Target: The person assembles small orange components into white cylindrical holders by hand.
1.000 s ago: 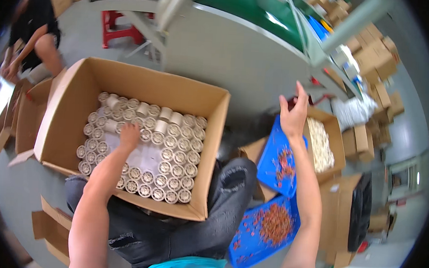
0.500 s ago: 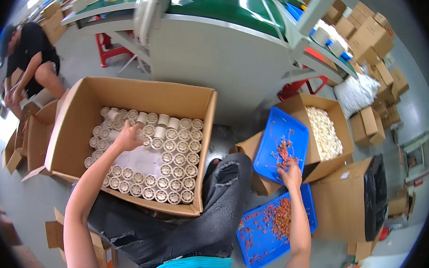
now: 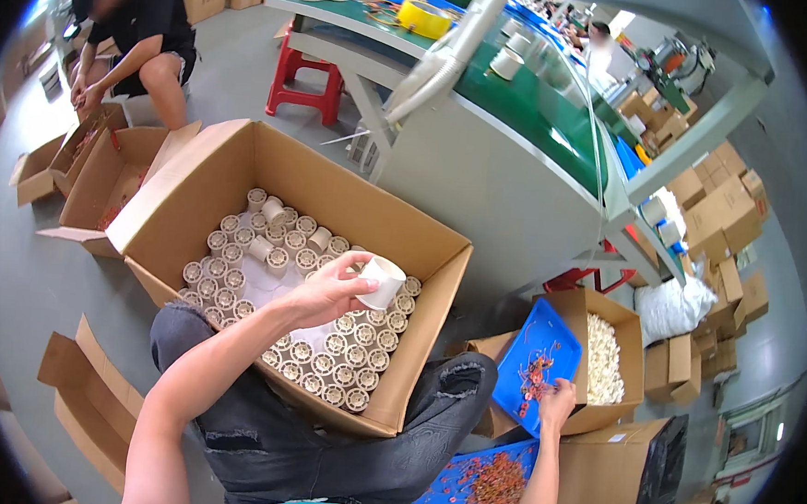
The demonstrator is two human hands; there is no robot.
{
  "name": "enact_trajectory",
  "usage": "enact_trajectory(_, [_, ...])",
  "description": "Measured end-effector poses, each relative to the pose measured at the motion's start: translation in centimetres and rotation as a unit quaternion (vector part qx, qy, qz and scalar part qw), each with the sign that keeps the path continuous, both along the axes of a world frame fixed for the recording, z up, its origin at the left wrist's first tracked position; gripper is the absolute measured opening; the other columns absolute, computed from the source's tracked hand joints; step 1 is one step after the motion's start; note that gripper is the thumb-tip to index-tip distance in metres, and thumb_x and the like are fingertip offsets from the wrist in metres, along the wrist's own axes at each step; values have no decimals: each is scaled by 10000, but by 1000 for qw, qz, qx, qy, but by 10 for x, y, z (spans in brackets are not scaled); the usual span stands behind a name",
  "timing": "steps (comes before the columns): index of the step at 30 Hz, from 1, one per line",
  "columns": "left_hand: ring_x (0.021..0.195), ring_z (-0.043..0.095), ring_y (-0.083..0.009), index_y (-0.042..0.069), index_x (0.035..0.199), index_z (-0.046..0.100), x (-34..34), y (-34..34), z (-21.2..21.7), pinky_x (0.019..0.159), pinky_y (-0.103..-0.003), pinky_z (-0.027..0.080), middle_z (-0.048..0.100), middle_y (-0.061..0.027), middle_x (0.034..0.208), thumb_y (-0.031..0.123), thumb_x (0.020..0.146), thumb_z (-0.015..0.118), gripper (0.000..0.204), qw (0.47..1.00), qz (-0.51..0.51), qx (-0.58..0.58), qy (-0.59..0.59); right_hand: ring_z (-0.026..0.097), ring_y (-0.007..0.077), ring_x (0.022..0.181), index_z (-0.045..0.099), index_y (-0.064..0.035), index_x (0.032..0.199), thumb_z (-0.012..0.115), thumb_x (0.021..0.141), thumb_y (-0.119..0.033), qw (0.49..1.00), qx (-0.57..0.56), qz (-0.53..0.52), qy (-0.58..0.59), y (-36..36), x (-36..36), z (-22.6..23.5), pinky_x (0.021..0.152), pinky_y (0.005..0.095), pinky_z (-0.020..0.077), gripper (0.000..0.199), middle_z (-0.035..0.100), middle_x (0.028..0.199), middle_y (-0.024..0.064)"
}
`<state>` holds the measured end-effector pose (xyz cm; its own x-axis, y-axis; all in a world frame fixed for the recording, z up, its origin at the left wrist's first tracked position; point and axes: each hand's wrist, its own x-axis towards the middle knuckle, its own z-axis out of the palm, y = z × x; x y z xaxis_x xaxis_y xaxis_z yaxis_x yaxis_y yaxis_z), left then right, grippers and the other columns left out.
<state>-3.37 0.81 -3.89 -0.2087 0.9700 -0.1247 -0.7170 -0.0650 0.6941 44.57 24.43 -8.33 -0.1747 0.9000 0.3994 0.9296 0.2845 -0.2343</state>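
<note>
The left hand [image 3: 327,294] grips a white spool [image 3: 381,281] above the open cardboard box [image 3: 425,346] of spools, while the right hand [image 3: 556,405] pinches small orange parts in the blue tray [image 3: 546,339].

A large open carton [image 3: 243,164] is set on the floor before the knees, filled with upright spools [image 3: 324,344] in rows. To its right, a tilted tray [image 3: 546,339] is propped against a smaller box of pale parts [image 3: 605,357], with a second tray [image 3: 462,496] lower down. Behind all stands the desk [image 3: 488,82]. Flattened boxes [image 3: 94,173] lie at left.
</note>
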Motion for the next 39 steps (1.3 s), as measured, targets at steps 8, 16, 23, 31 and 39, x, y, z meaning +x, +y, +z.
enact_trajectory(8, [946,604,-132,-5,1244,470,16,-7,19,826,-289,522,580,-62,1016,235,736,874,692,961,-26,-3,276,662,358,757,715,78,944,618,750,33,998,3,21,-59,35,-46,89,753,417,529,221,654,901,199])
enact_trajectory(16, [868,581,-82,53,1089,587,-4,-10,15,784,-252,491,599,-1,940,269,748,857,485,968,81,1,239,689,176,751,654,91,1095,611,918,25,847,-177,272,421,-29,-221,135,670,274,581,194,699,911,126])
enact_trajectory(23, [1084,568,-134,54,1332,524,-11,-16,35,928,-292,464,613,-56,1168,250,725,855,719,904,105,150,386,647,122,700,674,45,1073,637,956,-123,530,-497,345,594,-74,-314,122,613,226,519,208,712,903,132])
enact_trajectory(31, [971,644,-132,19,1174,606,-24,-30,46,880,-305,517,683,-43,1017,213,758,838,514,928,-94,47,358,699,182,759,671,47,1051,629,944,-64,538,-510,340,579,-105,-369,91,681,266,579,160,706,971,160])
enact_trajectory(39, [870,644,-100,44,1028,617,-35,-30,50,778,-279,520,686,-23,930,191,750,834,383,910,-8,17,413,707,236,906,611,55,1215,652,888,30,527,-550,414,498,-95,-349,77,765,312,604,330,686,1020,136])
